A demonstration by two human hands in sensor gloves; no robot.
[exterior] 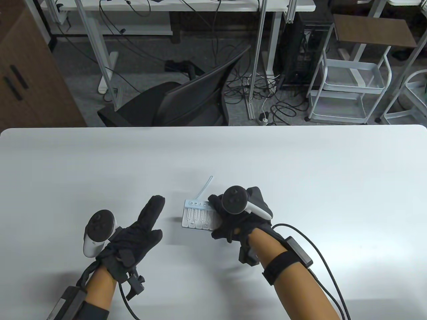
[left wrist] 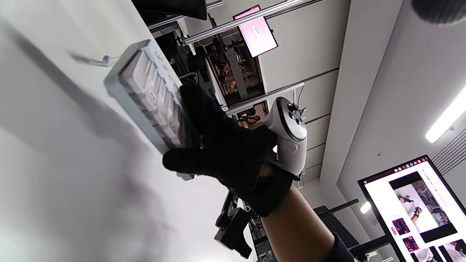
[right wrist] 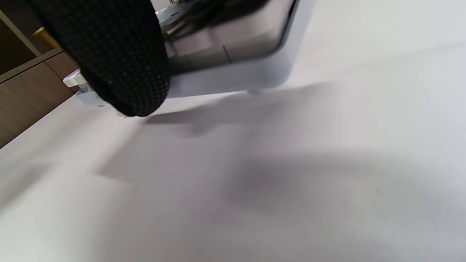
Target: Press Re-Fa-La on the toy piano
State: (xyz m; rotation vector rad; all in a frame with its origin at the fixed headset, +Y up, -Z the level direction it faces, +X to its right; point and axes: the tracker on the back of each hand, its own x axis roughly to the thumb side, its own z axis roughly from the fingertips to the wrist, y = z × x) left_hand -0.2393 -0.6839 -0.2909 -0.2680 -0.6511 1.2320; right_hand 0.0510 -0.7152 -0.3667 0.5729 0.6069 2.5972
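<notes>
The toy piano [exterior: 197, 216] is small and pale blue with white keys, and lies near the table's front middle. My right hand [exterior: 224, 220] grips its right end, the fingers over the right keys. In the right wrist view the piano [right wrist: 233, 69] hangs slightly above the table with a shadow under it, and a gloved finger [right wrist: 116, 54] wraps its edge. My left hand [exterior: 149, 218] is open and empty, just left of the piano, fingers stretched toward it without touching. The left wrist view shows the piano [left wrist: 145, 87] in my right hand [left wrist: 222, 153].
A thin pale cord [exterior: 205, 187] runs from the piano's back toward the far side. The white table [exterior: 300, 166] ends at its far edge, with a black office chair [exterior: 173, 103] beyond it.
</notes>
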